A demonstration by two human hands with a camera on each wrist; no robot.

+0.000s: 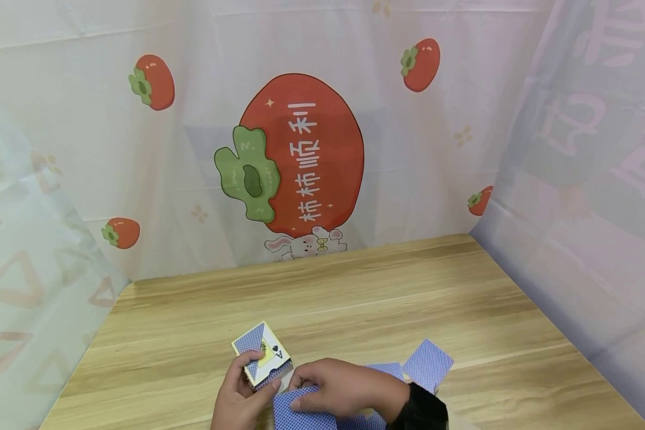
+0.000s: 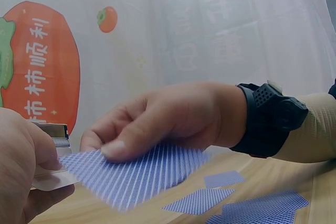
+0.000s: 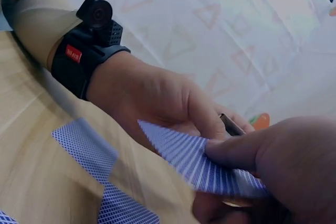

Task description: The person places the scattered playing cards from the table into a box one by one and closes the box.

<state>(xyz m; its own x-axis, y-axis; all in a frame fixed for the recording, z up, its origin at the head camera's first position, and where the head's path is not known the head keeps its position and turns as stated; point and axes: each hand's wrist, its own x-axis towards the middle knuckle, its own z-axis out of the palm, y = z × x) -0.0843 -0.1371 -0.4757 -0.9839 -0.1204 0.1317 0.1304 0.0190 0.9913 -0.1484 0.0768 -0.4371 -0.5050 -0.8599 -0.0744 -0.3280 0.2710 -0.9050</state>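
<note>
In the head view my left hand (image 1: 239, 397) grips a playing-card box (image 1: 271, 358), its yellow-edged front printed with an ace and a blue pattern. The open end of the box faces right, and card edges show there in the left wrist view. My right hand (image 1: 349, 387), just to the right, pinches a playing card (image 1: 303, 412) with a blue patterned back. Its thumb lies on top of the card in the right wrist view. The card's near corner comes close to the box, whose end is partly hidden behind the fingers.
More blue-backed cards (image 1: 429, 363) lie on the wooden table (image 1: 322, 298) to the right, some overlapping under my right forearm. A white cloth (image 1: 193, 179) with persimmon prints hangs behind the table and along both sides. A black strap (image 1: 421, 409) circles my right wrist.
</note>
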